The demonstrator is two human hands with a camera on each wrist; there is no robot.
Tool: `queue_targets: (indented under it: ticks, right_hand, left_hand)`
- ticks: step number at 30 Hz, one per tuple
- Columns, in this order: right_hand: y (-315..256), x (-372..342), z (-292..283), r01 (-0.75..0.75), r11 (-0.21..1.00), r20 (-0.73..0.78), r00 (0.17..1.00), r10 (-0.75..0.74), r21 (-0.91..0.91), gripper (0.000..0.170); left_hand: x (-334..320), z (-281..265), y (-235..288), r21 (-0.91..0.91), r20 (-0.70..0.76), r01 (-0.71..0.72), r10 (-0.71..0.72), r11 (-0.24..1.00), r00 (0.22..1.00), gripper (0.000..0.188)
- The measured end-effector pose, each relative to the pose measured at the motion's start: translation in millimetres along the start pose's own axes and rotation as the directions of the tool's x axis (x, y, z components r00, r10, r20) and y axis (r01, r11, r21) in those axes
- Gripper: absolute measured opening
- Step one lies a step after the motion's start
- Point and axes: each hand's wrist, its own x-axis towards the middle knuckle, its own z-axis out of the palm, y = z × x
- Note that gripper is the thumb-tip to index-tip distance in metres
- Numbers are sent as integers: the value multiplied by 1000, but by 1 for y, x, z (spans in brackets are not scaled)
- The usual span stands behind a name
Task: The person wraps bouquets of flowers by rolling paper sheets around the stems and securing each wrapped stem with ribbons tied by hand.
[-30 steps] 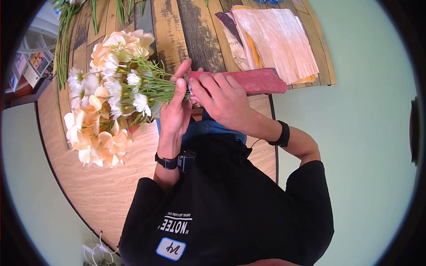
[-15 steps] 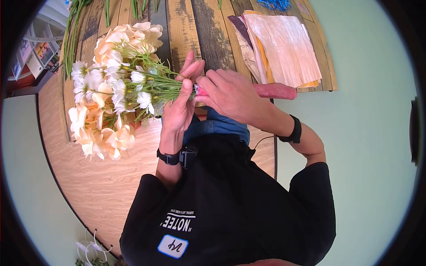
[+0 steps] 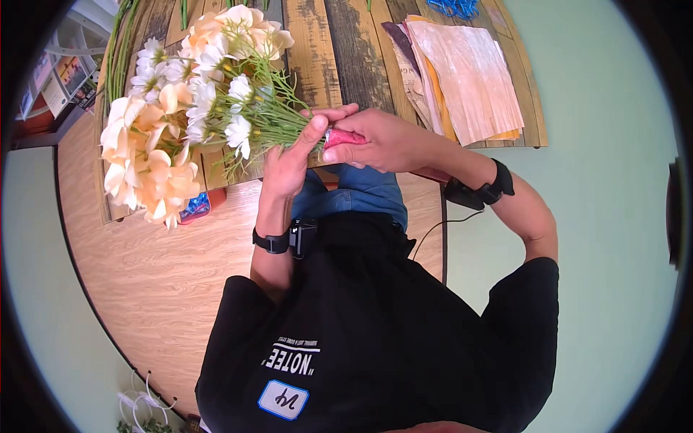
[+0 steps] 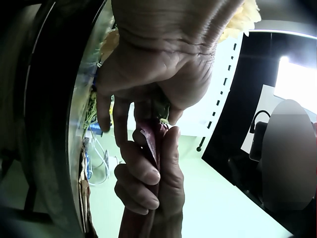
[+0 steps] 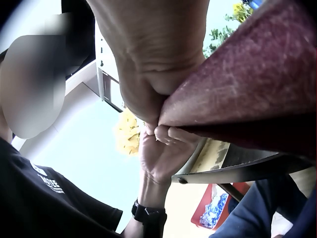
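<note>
My left hand holds a bouquet by its green stems, the stems lying between thumb and fingers. White daisy-like flowers and large cream flowers spread out to the left. At the stem ends, my right hand grips red wrapping paper close beside the left hand. In the left wrist view, the right fingers curl round the rolled red paper. The right wrist view shows the paper flaring wide behind the right hand; its inner side is partly hidden.
A stack of pale pink and other paper sheets lies on the right of the wooden table. Blue shredded strips are at the back. Loose green stems lie at the left. A red bin stands below the table edge.
The right hand has turned about the stem ends, its wrist moving right and the long red paper tail swinging out of sight behind the forearm. The bouquet has risen slightly in the head view.
</note>
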Motion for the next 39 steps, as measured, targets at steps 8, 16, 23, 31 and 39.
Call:
queue_targets:
  ticks: [8, 16, 23, 31, 39]
  right_hand:
    - [-14, 12, -9, -121, 969, 120, 988, 96, 216, 43]
    - [-8, 2, -26, -272, 932, 120, 961, 249, 241, 62]
    - [-4, -24, -30, -240, 969, -48, 969, 243, 62, 56]
    - [-2, -15, -14, -260, 945, 56, 966, 254, 196, 47]
    - [11, 5, 21, -211, 856, 90, 977, 191, 472, 51]
  left_hand:
    - [6, 8, 7, -301, -146, 64, -113, 951, 983, 39]
    - [15, -8, 20, -364, -203, -43, -34, 930, 979, 30]
    - [22, -22, 32, -326, -287, -18, -81, 945, 955, 27]
    - [28, -22, 41, -335, -164, 75, -136, 939, 977, 32]
    - [29, -39, 43, -267, -20, 150, -161, 952, 987, 34]
